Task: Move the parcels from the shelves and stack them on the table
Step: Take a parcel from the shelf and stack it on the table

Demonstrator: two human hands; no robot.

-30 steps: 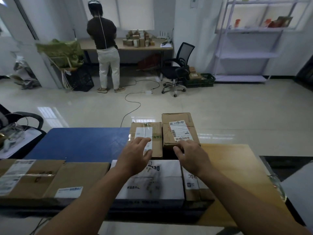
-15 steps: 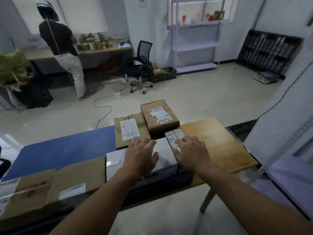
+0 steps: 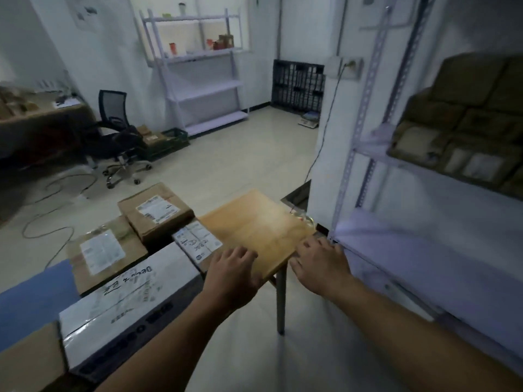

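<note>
Several parcels lie on the table (image 3: 254, 222): a long white box (image 3: 133, 301) at the front, a small labelled box (image 3: 198, 241) behind it, and two brown cartons (image 3: 155, 210) (image 3: 104, 250) at the back. My left hand (image 3: 232, 273) hovers empty over the table's near edge, fingers apart. My right hand (image 3: 319, 264) is off the table's right corner, empty and spread, just short of the white shelf unit (image 3: 424, 250). Brown parcels (image 3: 467, 131) are stacked on that unit's upper shelf at the right.
A black office chair (image 3: 113, 137) stands on the floor at the left, with cables (image 3: 48, 216) trailing nearby. Another white shelf rack (image 3: 203, 69) stands against the far wall. A green crate (image 3: 169, 142) with boxes sits by it. A dark pallet (image 3: 297, 83) leans against the wall.
My view has swung to the right, away from the person at the far desk and toward the near shelf. Both hands have left the parcels and moved right, beyond the small labelled box.
</note>
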